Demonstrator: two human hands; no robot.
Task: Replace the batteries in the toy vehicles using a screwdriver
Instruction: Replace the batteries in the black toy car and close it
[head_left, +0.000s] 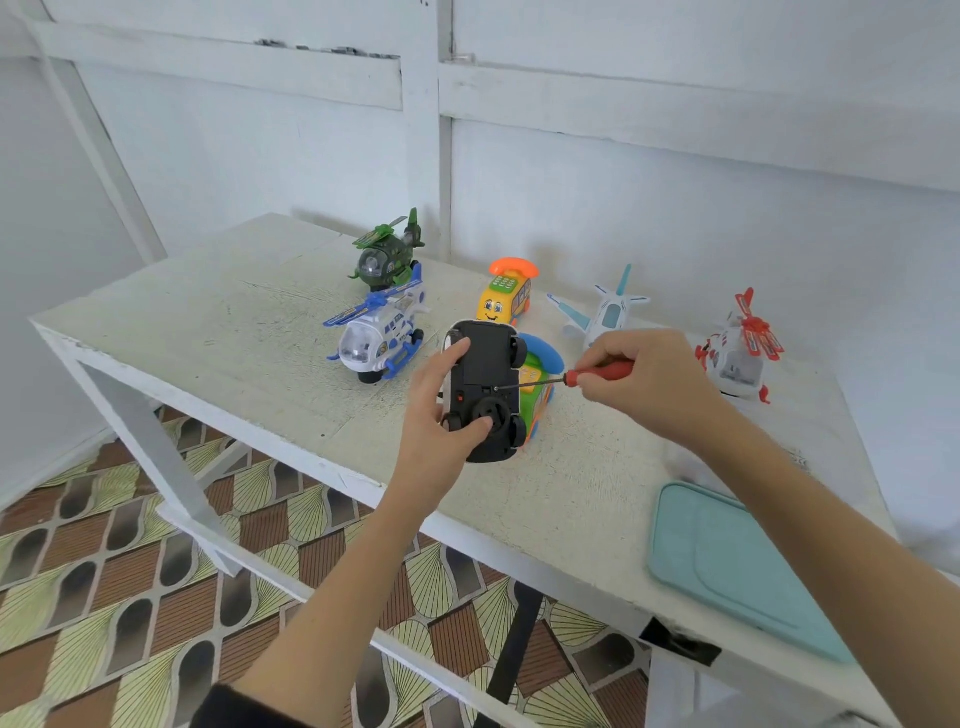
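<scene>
A toy car (485, 389) is held underside-up above the counter (218, 322) by the left hand (441, 415), thumb pressed near the rear wheel hub, fingers wrapped round the far side. A red-handled screwdriver (582, 375) is pinched by the right hand (644, 379) w/ fingertips curled on the handle; the tip is set on a screw at the edge of the battery cover, approx mid-chassis. Step in hand, as judged: the cover screw is being worked; loosening vs tightening can't be told. No batteries are seen. Next move calls for the shaft to be kept square to the screw, the car braced firmly, so the tip isn't slipped out. Other toys, incl. a blue-white helicopter (379, 332), are left standing on the counter nearby
</scene>
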